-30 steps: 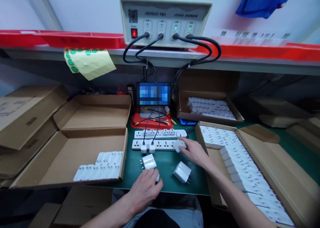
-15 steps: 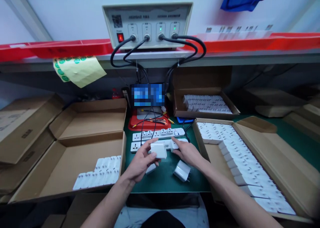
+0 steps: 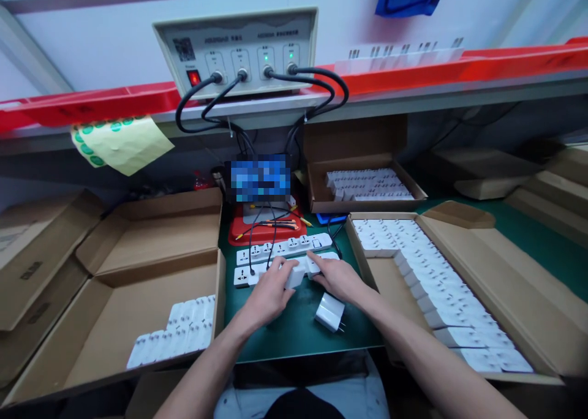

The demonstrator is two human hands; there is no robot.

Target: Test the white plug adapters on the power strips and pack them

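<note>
adapter point(image 3: 295, 276): partly hidden by left hand point(image 3: 270, 291) | screen point(image 3: 260, 178): blurred | device lettering point(image 3: 223, 40): unreadable

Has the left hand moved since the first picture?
Yes: the left hand has gone forward, from well short of the nearer power strip right up to it.

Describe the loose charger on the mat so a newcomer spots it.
Find the grey box with black cables, then the green mat below. Nearer than the power strips, by the right hand, lies a white charger, prongs pointing right. It alone is unheld and unplugged there.
</note>
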